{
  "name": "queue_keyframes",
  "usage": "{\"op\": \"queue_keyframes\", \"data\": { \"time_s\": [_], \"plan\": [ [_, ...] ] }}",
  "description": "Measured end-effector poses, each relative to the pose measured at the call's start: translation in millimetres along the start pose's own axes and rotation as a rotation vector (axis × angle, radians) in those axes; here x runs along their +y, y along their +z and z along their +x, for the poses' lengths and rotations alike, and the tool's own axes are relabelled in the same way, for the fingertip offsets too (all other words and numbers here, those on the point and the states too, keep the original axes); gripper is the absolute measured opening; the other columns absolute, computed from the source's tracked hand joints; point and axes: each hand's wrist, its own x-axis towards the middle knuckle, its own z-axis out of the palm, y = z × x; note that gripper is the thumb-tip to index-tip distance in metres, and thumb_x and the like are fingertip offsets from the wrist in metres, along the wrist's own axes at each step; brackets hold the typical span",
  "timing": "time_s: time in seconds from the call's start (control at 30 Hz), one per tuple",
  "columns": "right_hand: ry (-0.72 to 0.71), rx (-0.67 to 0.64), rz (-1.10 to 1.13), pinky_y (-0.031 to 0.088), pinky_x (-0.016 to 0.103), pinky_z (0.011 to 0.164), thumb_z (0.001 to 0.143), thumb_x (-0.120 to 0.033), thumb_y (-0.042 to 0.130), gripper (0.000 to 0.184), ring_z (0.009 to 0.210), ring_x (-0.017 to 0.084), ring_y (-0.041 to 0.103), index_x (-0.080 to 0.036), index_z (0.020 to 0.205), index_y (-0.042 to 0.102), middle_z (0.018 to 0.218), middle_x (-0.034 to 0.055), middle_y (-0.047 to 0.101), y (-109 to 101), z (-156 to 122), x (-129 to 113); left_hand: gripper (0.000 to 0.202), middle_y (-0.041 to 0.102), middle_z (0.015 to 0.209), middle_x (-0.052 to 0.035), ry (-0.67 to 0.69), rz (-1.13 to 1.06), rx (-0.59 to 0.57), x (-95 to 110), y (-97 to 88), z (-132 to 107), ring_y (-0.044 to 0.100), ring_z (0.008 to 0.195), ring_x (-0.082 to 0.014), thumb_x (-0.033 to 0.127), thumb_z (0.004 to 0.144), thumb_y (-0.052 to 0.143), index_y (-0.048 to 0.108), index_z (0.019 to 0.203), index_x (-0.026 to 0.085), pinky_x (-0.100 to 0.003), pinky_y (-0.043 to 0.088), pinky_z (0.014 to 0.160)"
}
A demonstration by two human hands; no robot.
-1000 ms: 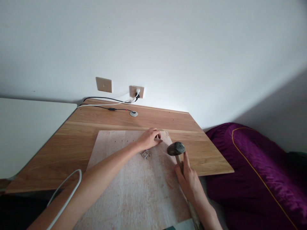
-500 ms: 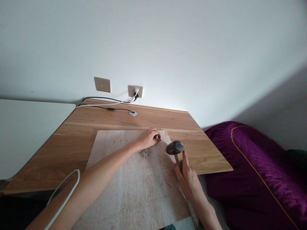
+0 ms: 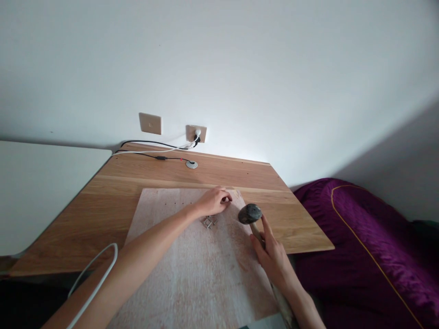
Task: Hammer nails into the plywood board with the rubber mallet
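Observation:
My right hand (image 3: pixel 274 259) grips the wooden handle of a hammer (image 3: pixel 251 214), its dark head hovering just right of my left hand. My left hand (image 3: pixel 213 201) is curled in a pinch near the far right corner of a pale plywood board (image 3: pixel 192 269); what its fingertips hold is too small to make out. A small heap of metal nails (image 3: pixel 209 222) lies on the board right under my left wrist. Tiny dark dots, like nail heads, run along the board's far edge.
The board lies on a wooden desk (image 3: pixel 113 201) against a white wall with a socket (image 3: pixel 195 133) and cables (image 3: pixel 151 151). A purple bed cover (image 3: pixel 370 246) is at the right. A white cable (image 3: pixel 92 269) loops at the lower left.
Both hands stay almost in place; the hammer head has shifted only slightly, and the view has moved a little.

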Motion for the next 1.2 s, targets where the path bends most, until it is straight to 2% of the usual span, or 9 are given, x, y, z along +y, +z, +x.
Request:
{"op": "queue_keyframes", "data": {
  "time_s": [0.1, 0.2, 0.33, 0.47, 0.57, 0.7, 0.83, 1.03, 1.2],
  "plan": [
    [0.024, -0.008, 0.083, 0.05, 0.03, 0.054, 0.102, -0.052, 0.043, 0.08, 0.047, 0.019, 0.061, -0.01, 0.168, 0.026, 0.07, -0.0013, 0.068, -7.0, 5.7, -6.5, 0.031, 0.073, 0.105, -0.0083, -0.016, 0.014, 0.007, -1.5, 0.4, -2.0, 0.068, 0.099, -0.0243, 0.015, 0.083, 0.076, 0.072, 0.113, 0.018, -0.035, 0.054, 0.092],
    [0.025, -0.007, 0.157, 0.047, 0.028, 0.049, 0.101, -0.052, 0.045, 0.081, 0.044, 0.017, 0.056, -0.011, 0.169, 0.025, 0.067, -0.0043, 0.064, -13.8, 16.0, -20.5, 0.037, 0.071, 0.105, -0.0073, -0.024, 0.015, -0.021, -3.0, -0.7, -3.5, 0.066, 0.101, -0.0244, 0.019, 0.082, 0.079, 0.069, 0.118, 0.019, -0.035, 0.053, 0.092],
    [-0.032, -0.015, 0.185, 0.046, 0.027, 0.049, 0.101, -0.05, 0.047, 0.085, 0.047, 0.016, 0.057, -0.012, 0.17, 0.018, 0.071, -0.0032, 0.064, -16.8, 37.1, -42.2, 0.037, 0.068, 0.105, -0.0066, -0.045, 0.029, -0.058, -2.8, -2.0, -2.9, 0.064, 0.104, -0.0251, 0.021, 0.082, 0.079, 0.067, 0.117, 0.019, -0.035, 0.052, 0.093],
    [-0.032, -0.094, 0.126, 0.045, 0.028, 0.05, 0.098, -0.046, 0.046, 0.083, 0.048, 0.018, 0.059, -0.01, 0.169, 0.023, 0.069, -0.0025, 0.063, -11.8, 53.0, -51.9, 0.042, 0.068, 0.109, -0.0085, -0.059, 0.036, -0.044, 0.0, -2.4, -2.4, 0.063, 0.107, -0.0266, 0.017, 0.081, 0.08, 0.065, 0.12, 0.017, -0.036, 0.052, 0.095],
    [0.014, -0.096, 0.147, 0.046, 0.028, 0.05, 0.096, -0.048, 0.046, 0.083, 0.047, 0.018, 0.058, -0.01, 0.167, 0.027, 0.07, -0.0025, 0.063, -9.1, 52.8, -48.9, 0.041, 0.068, 0.113, -0.0104, -0.04, 0.026, -0.031, 1.5, -3.6, -3.4, 0.064, 0.108, -0.0266, 0.019, 0.083, 0.081, 0.064, 0.12, 0.016, -0.036, 0.052, 0.094],
    [0.075, -0.067, 0.195, 0.045, 0.029, 0.047, 0.095, -0.054, 0.046, 0.088, 0.045, 0.018, 0.058, -0.007, 0.167, 0.024, 0.072, -0.0025, 0.065, -10.0, 44.7, -39.8, 0.021, 0.07, 0.106, -0.01, -0.043, 0.018, -0.035, 2.1, -3.9, -2.9, 0.066, 0.103, -0.0258, 0.027, 0.089, 0.081, 0.069, 0.102, 0.017, -0.034, 0.052, 0.089],
    [0.112, -0.094, 0.124, 0.046, 0.03, 0.048, 0.093, -0.053, 0.044, 0.084, 0.044, 0.019, 0.059, -0.004, 0.161, 0.036, 0.064, -0.0035, 0.063, -10.6, 41.8, -31.5, 0.012, 0.072, 0.095, -0.0078, -0.087, 0.004, -0.007, 3.4, -2.1, 0.0, 0.068, 0.093, -0.0232, 0.023, 0.089, 0.081, 0.071, 0.089, 0.016, -0.03, 0.05, 0.082],
    [0.121, -0.207, 0.139, 0.047, 0.029, 0.049, 0.098, -0.05, 0.041, 0.069, 0.045, 0.021, 0.063, -0.009, 0.153, 0.047, 0.051, -0.0072, 0.058, -9.4, 45.3, -19.9, 0.007, 0.075, 0.085, -0.0062, -0.109, -0.002, -0.009, 3.5, 0.0, 2.1, 0.069, 0.084, -0.0214, 0.018, 0.088, 0.08, 0.074, 0.084, 0.016, -0.028, 0.049, 0.077],
    [0.111, -0.214, 0.144, 0.046, 0.029, 0.047, 0.095, -0.051, 0.04, 0.071, 0.042, 0.02, 0.06, -0.007, 0.152, 0.046, 0.048, -0.0079, 0.054, -6.9, 45.8, -16.7, 0.002, 0.078, 0.085, -0.0064, -0.134, -0.001, -0.016, 1.6, 2.5, 4.0, 0.072, 0.083, -0.021, 0.017, 0.087, 0.078, 0.078, 0.085, 0.016, -0.027, 0.048, 0.075]
  ]
}}
